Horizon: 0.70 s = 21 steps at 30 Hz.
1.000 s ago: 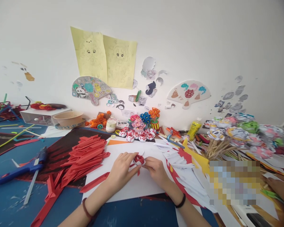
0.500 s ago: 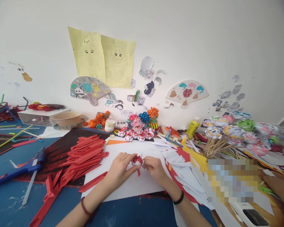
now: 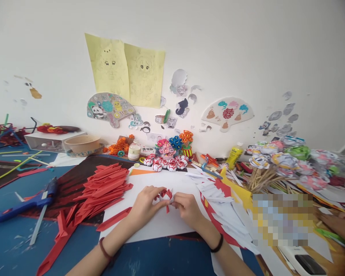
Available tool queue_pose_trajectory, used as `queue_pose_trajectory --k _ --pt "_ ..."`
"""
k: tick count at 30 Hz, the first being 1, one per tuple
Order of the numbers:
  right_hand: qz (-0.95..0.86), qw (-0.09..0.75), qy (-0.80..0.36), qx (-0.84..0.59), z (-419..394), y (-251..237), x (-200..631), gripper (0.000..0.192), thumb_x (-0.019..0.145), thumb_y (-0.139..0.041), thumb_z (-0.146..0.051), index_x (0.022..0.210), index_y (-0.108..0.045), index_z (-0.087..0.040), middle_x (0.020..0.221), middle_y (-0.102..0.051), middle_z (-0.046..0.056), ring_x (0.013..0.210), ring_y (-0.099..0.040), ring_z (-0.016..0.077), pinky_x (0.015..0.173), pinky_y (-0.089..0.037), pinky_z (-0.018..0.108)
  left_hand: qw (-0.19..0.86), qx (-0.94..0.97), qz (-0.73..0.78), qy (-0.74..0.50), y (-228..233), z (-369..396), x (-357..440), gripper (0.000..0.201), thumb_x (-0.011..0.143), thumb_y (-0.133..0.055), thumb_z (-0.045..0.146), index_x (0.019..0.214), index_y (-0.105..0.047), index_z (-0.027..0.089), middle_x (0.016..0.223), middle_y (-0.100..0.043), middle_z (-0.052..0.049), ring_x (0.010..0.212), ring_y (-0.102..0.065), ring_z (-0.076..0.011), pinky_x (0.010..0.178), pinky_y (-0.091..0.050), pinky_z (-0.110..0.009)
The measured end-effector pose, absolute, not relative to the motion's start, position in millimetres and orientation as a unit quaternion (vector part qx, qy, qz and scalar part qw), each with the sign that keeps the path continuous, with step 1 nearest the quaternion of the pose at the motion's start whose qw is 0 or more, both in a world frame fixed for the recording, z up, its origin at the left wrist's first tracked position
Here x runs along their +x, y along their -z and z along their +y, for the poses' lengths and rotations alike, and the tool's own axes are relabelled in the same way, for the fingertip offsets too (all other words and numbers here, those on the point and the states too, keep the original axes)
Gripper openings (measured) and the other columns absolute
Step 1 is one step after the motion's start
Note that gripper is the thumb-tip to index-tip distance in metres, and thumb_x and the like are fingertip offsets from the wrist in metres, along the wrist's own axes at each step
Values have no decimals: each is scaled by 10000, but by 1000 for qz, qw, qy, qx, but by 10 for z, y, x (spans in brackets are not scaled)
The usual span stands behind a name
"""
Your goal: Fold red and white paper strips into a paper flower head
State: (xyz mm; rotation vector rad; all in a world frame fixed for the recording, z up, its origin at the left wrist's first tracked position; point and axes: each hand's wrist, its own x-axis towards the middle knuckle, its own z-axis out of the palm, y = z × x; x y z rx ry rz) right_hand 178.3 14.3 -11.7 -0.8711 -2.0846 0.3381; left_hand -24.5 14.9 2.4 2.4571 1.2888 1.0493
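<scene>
Over the white sheet [image 3: 149, 230], a small red and white folded-paper flower [image 3: 167, 194] is held between my two hands, a red strip hanging from its underside. My left hand [image 3: 146, 201] pinches its left side with thumb and fingers. On its right edge, the fingertips of my right hand [image 3: 186, 207] are closed on the white paper. Left of my hands lies a heap of folded red paper strips [image 3: 103, 188]; to the right, folded white paper strips [image 3: 224, 207] are spread out. Several finished red and white paper flowers [image 3: 172, 165] sit behind.
A blue glue gun [image 3: 44, 195] lies at the left on the blue table. Farther back are a tan bowl [image 3: 82, 145], a white jar [image 3: 134, 151] and a yellow bottle [image 3: 234, 156]. Stick-stemmed paper flowers [image 3: 284, 163] stand right. Another person's hand [image 3: 339, 226] is at the right edge.
Both hands stay in nearly the same place, with the flower turned slightly between the fingers. The other person's hand at the right has shifted a little.
</scene>
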Motion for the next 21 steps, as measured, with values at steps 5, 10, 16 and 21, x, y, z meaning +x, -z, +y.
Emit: queue_pose_trajectory --k 5,10,16,21 --pt "-822 412 -158 -360 109 106 1760 293 852 -495 -142 563 -524 -180 562 -507 -3 542 -479 129 549 -344 237 101 822 436 -353 -34 144 -233 424 849 -582 565 1081 -646 216 836 -666 -41 781 -575 -199 713 -419 -307" --pt "-815 398 -220 -360 78 -6 1760 316 914 -519 -240 644 -666 -168 527 -563 -2 518 -520 128 555 -371 234 201 803 451 -333 -136 158 -241 436 849 -583 562 1071 -676 198 778 -670 -25 691 -558 -165 670 -414 -279" --pt "-804 404 -221 -376 89 -78 1780 351 915 -529 -291 622 -672 -163 525 -576 3 518 -528 128 552 -372 237 286 794 434 -314 -257 159 -283 476 838 -597 533 1170 -644 194 877 -710 -34 755 -566 -169 716 -430 -272" --pt "-808 395 -208 -385 101 -66 1779 356 913 -517 -270 602 -654 -165 538 -573 4 528 -520 125 552 -363 237 283 789 450 -306 -240 146 -271 453 816 -631 472 1171 -644 190 878 -717 -31 772 -595 -173 724 -431 -273"
